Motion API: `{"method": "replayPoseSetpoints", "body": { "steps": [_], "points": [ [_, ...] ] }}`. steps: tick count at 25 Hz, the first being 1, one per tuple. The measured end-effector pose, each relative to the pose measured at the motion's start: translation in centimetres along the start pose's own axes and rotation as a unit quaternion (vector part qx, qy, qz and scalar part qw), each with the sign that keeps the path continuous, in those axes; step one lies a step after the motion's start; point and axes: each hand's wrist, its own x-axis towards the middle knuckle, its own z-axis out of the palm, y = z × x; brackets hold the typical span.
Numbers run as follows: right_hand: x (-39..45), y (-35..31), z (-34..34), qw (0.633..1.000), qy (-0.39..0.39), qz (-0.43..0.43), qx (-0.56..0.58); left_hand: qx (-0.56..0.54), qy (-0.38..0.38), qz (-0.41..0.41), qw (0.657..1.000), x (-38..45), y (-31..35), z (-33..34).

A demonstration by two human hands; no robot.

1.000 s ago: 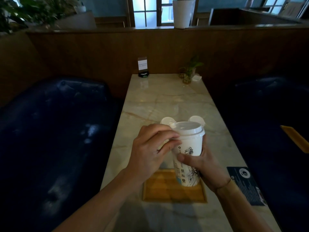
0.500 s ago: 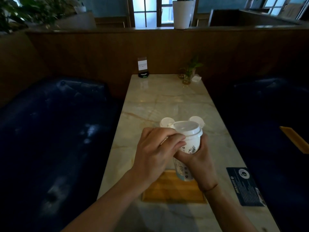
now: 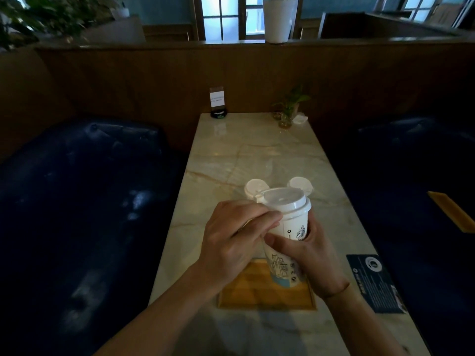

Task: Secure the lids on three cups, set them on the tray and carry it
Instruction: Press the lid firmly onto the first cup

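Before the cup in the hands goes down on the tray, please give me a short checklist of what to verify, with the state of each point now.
1. Right hand has a firm grip on the cup: ok, fingers wrap its body.
2. Left hand is working at the lid: ok, fingertips are at its rim.
3. Lid sealed all around: cannot tell, the near-left rim is hidden by the fingers.
4. Wooden tray has free room: ok, nothing is visible standing on it.
5. Other two cups have lids on: ok; whether pressed tight, cannot tell.
6. Cup upright: not ok, slightly tilted.
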Motion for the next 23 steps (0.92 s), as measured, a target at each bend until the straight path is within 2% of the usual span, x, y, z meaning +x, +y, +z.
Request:
{"method": "replayPoseSetpoints", "body": {
  "steps": [9,12,16,23],
  "points": [
    [-0.2,0.5,0.4,0.999,-0.032,0.016,0.034,-0.016,-0.019,-0.004,1.000,0.0,-0.2,-0.6],
    [-0.4,0.6,0.6,0.999,-0.008,0.043,0.031,-0.023,-0.024,-0.005,0.999,0.0,-0.3,-0.6],
    [0.0,0.8,1.1,0.998,0.033,0.018,-0.042,-0.016,-0.022,-0.023,0.999,-0.4,-0.4,-0.4],
    [-0.2,1.2,1.4,0.998,0.062,-0.001,-0.023,-0.016,-0.011,-0.058,0.998,-0.4,-0.3,-0.3]
  ]
}}
